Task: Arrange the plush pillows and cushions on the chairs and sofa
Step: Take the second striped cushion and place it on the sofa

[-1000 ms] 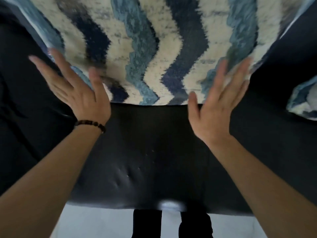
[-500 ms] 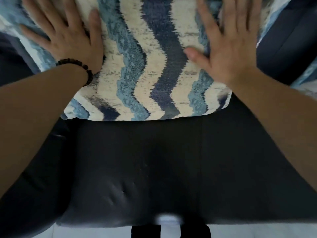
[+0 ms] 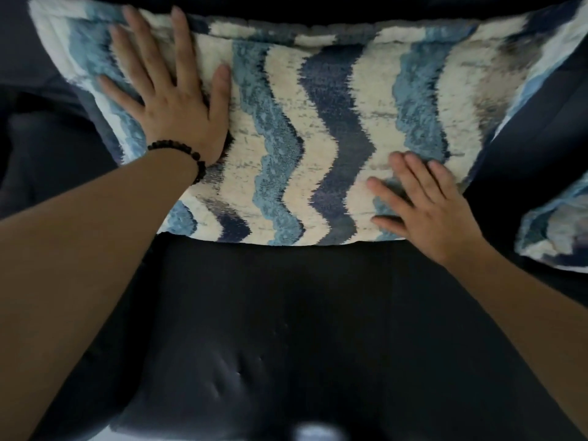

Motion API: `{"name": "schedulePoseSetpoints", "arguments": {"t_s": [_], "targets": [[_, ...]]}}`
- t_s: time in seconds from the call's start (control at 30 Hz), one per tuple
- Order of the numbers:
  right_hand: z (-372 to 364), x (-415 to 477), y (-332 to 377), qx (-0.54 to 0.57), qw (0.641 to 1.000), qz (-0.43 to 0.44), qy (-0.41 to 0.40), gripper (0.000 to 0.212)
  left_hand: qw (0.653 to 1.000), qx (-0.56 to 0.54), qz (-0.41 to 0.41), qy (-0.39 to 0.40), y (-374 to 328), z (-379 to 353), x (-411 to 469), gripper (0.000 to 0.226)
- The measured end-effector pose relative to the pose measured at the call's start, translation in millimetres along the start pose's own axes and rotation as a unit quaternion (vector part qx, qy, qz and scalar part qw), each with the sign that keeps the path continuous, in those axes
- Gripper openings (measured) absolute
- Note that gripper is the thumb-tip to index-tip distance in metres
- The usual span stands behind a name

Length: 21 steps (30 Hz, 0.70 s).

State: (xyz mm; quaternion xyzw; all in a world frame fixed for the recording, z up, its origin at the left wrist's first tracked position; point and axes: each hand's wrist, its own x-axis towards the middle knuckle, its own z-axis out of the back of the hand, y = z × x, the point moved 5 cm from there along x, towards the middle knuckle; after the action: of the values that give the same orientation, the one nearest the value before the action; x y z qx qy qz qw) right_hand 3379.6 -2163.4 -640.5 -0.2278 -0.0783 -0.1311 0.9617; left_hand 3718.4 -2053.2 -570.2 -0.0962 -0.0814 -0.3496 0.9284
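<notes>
The light was dim and soft; the dark seat [image 3: 286, 329] lost detail (edges bowed, fine texture slightly blurred).

Your right hand [image 3: 436, 211] has slid from the pillow's [image 3: 318, 138] upper part down to its lower right corner.

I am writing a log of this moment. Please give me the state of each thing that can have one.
Wavy-striped pillow: leaning against the chair back, pressed by both hands.
Left hand: open, flat on the pillow's upper left.
Right hand: open, flat on the pillow's lower right.
Second patterned pillow: lying at the right edge, untouched.
Dark chair seat: bare in front.
</notes>
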Motion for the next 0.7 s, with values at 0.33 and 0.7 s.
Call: {"name": "schedulePoseSetpoints", "arguments": {"t_s": [0.33, 0.7], "targets": [[4, 41, 104, 0.084, 0.996, 0.028, 0.026, 0.08, 0.978, -0.185, 0.064, 0.068, 21, -51, -171, 0.077], [9, -18, 31, 0.051, 0.998, -0.036, -0.008, 0.087, 0.979, -0.178, 0.046, 0.09, 32, -56, -165, 0.074]]}}
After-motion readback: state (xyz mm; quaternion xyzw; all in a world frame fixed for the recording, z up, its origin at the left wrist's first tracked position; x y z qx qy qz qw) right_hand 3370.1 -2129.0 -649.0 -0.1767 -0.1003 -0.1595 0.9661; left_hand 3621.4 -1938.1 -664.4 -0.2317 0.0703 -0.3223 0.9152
